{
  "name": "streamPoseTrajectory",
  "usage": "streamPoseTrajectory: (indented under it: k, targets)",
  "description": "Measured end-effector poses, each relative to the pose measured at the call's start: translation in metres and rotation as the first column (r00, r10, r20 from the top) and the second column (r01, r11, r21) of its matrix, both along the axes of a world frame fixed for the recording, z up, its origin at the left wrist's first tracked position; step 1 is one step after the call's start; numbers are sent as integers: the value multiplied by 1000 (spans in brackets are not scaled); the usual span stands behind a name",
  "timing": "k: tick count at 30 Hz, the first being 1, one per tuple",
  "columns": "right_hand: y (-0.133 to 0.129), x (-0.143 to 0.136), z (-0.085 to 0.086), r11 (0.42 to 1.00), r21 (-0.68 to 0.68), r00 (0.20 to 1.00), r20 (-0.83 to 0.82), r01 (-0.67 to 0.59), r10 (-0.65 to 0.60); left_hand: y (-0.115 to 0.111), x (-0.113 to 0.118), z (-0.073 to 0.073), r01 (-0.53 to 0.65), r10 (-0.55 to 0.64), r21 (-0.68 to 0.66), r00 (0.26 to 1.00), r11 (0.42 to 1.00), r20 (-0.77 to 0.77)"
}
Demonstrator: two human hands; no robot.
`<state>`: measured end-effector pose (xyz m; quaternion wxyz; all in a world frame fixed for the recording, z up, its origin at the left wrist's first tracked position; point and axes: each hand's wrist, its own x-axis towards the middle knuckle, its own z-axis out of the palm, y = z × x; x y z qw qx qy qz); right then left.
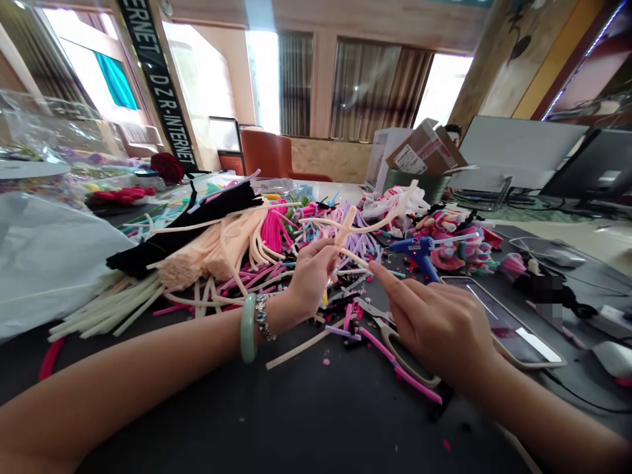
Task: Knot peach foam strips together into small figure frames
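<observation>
Pinched in my left hand (315, 273) are cream pipe cleaners (347, 227), joined into a form with long strands reaching up to the right. My right hand (434, 316) has its index fingertip against the end of a short cream strand, and its other fingers are curled in; whether the thumb grips the strand is hidden. Below the hands lie scissors (395, 342) with cream handles, a pink pipe cleaner (405, 375) and a loose cream one (296, 352). A blue glue gun (417, 253) stands behind my right hand.
Bundles of cream pipe cleaners (212, 250) and black ones (182, 227) are heaped at the left, beside a white plastic bag (49, 263). A phone (503, 322) lies right. Behind are a cardboard box (427, 148), monitors (523, 155) and a partly hidden person (453, 131).
</observation>
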<state>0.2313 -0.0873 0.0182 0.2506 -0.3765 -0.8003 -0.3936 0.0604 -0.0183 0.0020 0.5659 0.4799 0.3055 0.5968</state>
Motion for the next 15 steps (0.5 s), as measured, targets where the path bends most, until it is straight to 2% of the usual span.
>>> streamPoseTrajectory:
  k: [4,10,15]
  targets:
    - [-1,-3,-6,1000,-13,1000,17,19,-18,-6,0,0,106,-106,-2,994,994,-26]
    - [4,-7,-11,996,-39,995,57,84,-82,-9,2,-2,150,-150,-15,988,989,-22]
    - [3,-3,-13,995,-91,998,58,27,-22,-10,-2,-4,197,-198,-40,980,980,-16]
